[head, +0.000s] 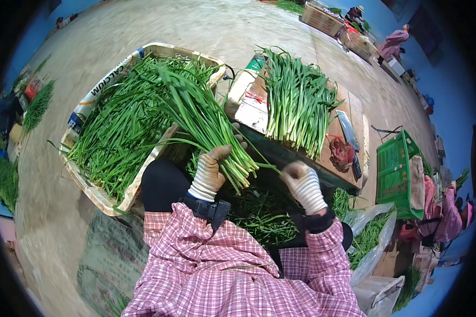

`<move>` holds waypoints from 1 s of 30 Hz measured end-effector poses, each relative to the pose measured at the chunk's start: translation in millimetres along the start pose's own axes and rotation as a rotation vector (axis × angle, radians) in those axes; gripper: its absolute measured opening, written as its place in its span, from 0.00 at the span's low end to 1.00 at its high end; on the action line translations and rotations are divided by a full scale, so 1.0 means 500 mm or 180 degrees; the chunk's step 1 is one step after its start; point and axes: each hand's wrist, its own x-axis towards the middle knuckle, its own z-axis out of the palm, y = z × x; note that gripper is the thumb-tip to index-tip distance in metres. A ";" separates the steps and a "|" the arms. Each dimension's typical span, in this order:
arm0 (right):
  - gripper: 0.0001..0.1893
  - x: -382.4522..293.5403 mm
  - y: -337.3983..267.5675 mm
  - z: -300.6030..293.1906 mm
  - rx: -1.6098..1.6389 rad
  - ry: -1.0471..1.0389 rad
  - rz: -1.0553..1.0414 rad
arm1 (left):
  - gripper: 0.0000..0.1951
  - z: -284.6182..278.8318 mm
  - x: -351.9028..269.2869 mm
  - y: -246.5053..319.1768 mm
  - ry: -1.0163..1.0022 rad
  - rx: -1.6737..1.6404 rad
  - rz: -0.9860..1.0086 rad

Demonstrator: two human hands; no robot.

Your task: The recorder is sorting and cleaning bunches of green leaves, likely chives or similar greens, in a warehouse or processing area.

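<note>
My left hand (213, 169), in a soiled knit work glove, grips a bunch of long green leafy stalks, likely garlic chives (206, 115), near their pale ends. Their leaves reach up over a white plastic crate (160, 152) heaped with more greens (121, 126). To the right, my right hand (300, 180), in a striped glove and blurred, pinches the end of a single thin stalk (265, 160) that slants away from the bunch. On a low wooden board (341, 101) beyond it lies a neat row of trimmed stalks (297, 103).
A knife (348, 130) and a dark red cloth-like bundle (341, 154) lie on the board. Loose greens (261, 222) lie between my knees. At right are a green crate (396, 174), a clear plastic bag (371, 233) of greens and a co-worker (446, 216). More people work farther off.
</note>
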 end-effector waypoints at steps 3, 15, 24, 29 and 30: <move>0.10 -0.019 0.058 -0.006 -0.3065 -0.2110 0.0975 | 0.31 0.007 0.000 0.005 0.0046 -0.0035 0.0133; 0.11 0.022 -0.130 0.041 0.0996 -0.0210 -0.0069 | 0.32 0.008 -0.005 -0.015 0.0178 0.0373 0.0023; 0.09 -0.035 0.032 -0.005 -0.2668 -0.2031 0.0539 | 0.26 -0.007 0.003 -0.021 0.0261 0.0085 0.0177; 0.13 0.010 -0.070 0.001 -0.0438 0.0366 -0.0778 | 0.25 -0.026 0.001 -0.023 0.0247 0.0208 0.0066; 0.15 0.016 -0.121 0.004 0.0341 0.0292 -0.0468 | 0.25 -0.022 0.003 -0.025 0.0225 0.0193 0.0030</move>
